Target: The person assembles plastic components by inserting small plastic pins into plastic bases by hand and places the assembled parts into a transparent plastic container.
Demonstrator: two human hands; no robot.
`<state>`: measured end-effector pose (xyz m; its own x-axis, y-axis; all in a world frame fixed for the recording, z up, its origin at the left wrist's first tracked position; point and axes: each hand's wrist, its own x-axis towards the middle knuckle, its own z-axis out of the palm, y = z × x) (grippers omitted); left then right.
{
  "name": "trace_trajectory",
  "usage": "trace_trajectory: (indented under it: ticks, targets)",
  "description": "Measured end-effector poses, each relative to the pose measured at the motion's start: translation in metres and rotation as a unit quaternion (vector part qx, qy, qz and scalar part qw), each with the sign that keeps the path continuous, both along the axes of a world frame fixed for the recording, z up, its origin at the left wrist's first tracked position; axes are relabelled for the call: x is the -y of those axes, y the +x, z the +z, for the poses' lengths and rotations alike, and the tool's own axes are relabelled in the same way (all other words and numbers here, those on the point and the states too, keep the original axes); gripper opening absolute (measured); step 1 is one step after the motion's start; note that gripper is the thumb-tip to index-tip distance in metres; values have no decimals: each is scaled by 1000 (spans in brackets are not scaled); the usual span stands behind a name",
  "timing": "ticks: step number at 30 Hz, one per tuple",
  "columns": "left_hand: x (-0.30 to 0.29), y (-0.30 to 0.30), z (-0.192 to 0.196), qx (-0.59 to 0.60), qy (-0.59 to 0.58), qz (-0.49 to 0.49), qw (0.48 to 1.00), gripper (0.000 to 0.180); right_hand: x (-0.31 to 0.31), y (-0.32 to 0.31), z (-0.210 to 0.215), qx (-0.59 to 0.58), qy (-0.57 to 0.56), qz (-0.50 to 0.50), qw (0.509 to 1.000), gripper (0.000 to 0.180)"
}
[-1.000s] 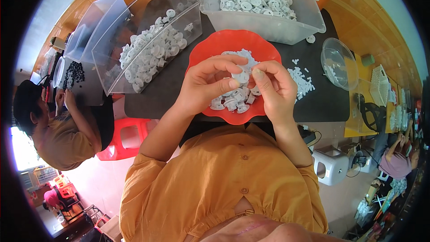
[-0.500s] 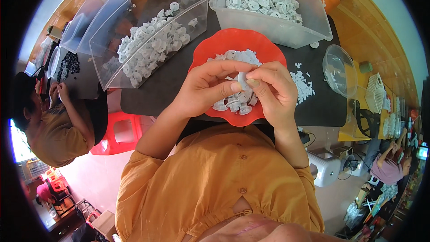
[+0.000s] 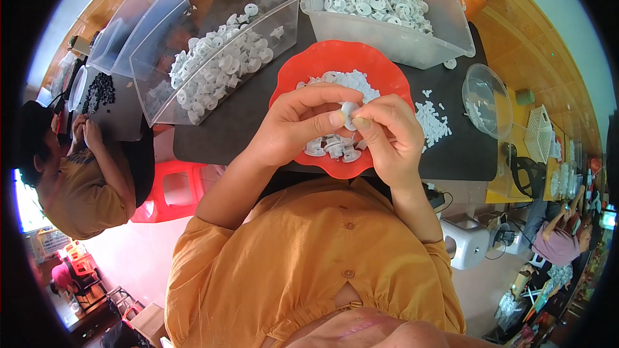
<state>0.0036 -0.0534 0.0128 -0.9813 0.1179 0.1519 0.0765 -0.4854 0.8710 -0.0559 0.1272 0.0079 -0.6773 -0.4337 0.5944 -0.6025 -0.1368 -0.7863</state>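
Above a red scalloped bowl [image 3: 303, 64], a round white plastic part [image 3: 348, 115] is pinched between my two hands. My left hand [image 3: 303, 116] grips its left edge with thumb and index finger. The fingers and thumb of my right hand [image 3: 391, 130] press at its right side; whether they also hold a smaller piece is hidden. Several similar white plastic parts [image 3: 335, 147] lie in the bowl beneath my hands. Behind them in the bowl is a heap of small white pieces [image 3: 353, 80].
Clear bins of white parts stand at back left [image 3: 151, 100] and back right [image 3: 387, 33]. Small white pegs [image 3: 431, 122] lie scattered on the black table mat [image 3: 461, 164], beside a round clear tub [image 3: 488, 100]. At left, another person [image 3: 90, 180] sits by black pieces [image 3: 99, 93].
Both hands still pinch the white part, which is turned slightly more edge-on. My right hand has shifted a little to the left.
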Motion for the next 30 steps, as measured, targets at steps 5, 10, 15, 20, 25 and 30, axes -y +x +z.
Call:
trace_trajectory:
  ticks: [5, 10, 15, 20, 25, 30]
  targets:
    - [-2, 1, 2, 11, -13, -4, 1000, 32, -3, 1, -1, 52, -9, 1, 999, 6]
    - [-6, 2, 2, 21, -4, 9, 1000, 32, -2, 1, -1, 36, -16, -11, 999, 7]
    - [-9, 3, 2, 29, 3, 10, 1000, 32, -2, 0, -4, 3, -16, -21, 1000, 9]
    - [-8, 3, 1, 36, 5, 15, 999, 31, -6, 0, -3, 27, 4, -2, 1000, 11]
    - [-7, 4, -2, 53, 13, 14, 998, 30, -4, -2, -5, 25, 18, -12, 999, 12]
    - [-8, 7, -6, 66, -10, 24, 997, 31, -4, 0, -2, 9, 64, -28, 998, 13]
